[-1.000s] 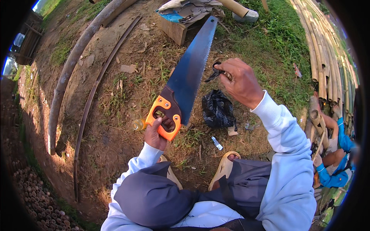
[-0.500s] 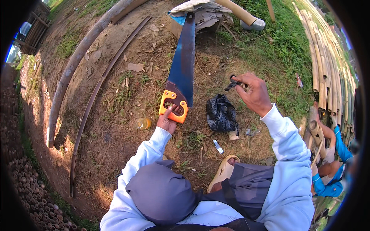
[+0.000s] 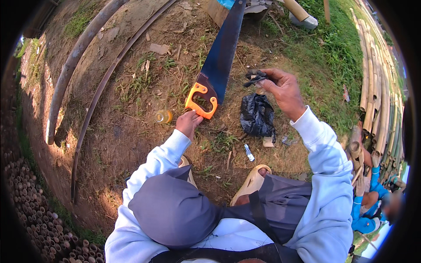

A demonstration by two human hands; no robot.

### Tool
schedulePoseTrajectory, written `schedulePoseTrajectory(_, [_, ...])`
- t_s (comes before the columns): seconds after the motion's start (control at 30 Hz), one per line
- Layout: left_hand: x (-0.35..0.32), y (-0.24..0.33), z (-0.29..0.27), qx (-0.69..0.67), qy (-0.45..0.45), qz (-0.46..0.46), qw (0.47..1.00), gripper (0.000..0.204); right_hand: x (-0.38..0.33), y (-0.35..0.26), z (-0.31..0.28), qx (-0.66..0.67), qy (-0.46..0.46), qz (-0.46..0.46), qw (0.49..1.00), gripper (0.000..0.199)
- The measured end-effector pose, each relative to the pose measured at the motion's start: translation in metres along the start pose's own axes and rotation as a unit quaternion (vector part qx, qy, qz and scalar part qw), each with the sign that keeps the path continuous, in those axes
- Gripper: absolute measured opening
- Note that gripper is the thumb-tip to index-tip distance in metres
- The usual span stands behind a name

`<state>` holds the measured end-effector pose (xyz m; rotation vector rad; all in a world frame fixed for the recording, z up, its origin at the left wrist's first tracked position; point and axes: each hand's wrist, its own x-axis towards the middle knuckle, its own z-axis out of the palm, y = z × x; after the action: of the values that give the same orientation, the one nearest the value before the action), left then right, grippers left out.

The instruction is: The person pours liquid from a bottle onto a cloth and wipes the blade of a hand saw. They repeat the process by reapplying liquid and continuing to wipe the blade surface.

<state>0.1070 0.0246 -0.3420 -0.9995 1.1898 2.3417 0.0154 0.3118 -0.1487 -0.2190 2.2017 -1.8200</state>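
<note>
My left hand point(image 3: 189, 123) pinches the lower edge of a hand saw's point(image 3: 220, 52) orange handle. The saw's dark blue blade points away from me, its tip near the top edge of the view. In the fingers of my right hand point(image 3: 286, 91) is a crumpled black strip point(image 3: 253, 78); whether it is plastic or rubber I cannot tell. Just beyond and left of that wrist, a black plastic bag point(image 3: 256, 115) lies on the ground. A glass jar with yellow contents point(image 3: 163, 116) stands left of my left hand.
A small blue-and-white packet point(image 3: 249, 152) lies near my right sandal point(image 3: 251, 184). Long curved poles point(image 3: 79, 52) run along the left. Cut bamboo pieces point(image 3: 39, 215) are stacked at lower left. Bamboo poles point(image 3: 372, 79) and a person in blue sleeves point(image 3: 370, 197) are at right.
The saw has shifted up and right and tilted rightward, with my left hand now lower on its handle. My right hand has moved slightly left and up with the black strip.
</note>
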Motion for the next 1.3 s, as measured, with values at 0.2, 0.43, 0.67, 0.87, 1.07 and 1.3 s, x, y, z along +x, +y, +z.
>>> schedulePoseTrajectory(0.2, [0.003,0.002,0.003,0.039,-0.012,0.02,0.999,0.05,0.008,0.005,0.011,-0.028,-0.012,0.012,0.999,0.027])
schedulePoseTrajectory(0.43, [-0.016,-0.003,-0.004,0.086,-0.001,0.016,0.996,0.04,0.007,0.01,0.023,-0.043,-0.019,-0.016,0.999,0.032])
schedulePoseTrajectory(0.67, [-0.069,-0.004,-0.055,0.263,0.108,0.235,0.929,0.015,0.019,0.01,0.085,-0.053,-0.15,0.015,0.987,0.032])
schedulePoseTrajectory(0.87, [-0.065,0.007,-0.101,0.413,0.246,0.379,0.791,0.042,0.04,0.033,0.194,-0.075,-0.208,-0.015,0.975,0.026])
schedulePoseTrajectory(1.07, [-0.045,0.023,-0.115,0.536,0.199,0.428,0.7,0.086,0.038,0.045,0.247,-0.129,-0.167,-0.022,0.977,0.024])
schedulePoseTrajectory(1.3, [-0.022,0.024,-0.114,0.532,0.169,0.454,0.694,0.086,0.041,0.053,0.266,-0.183,-0.128,-0.167,0.96,0.022])
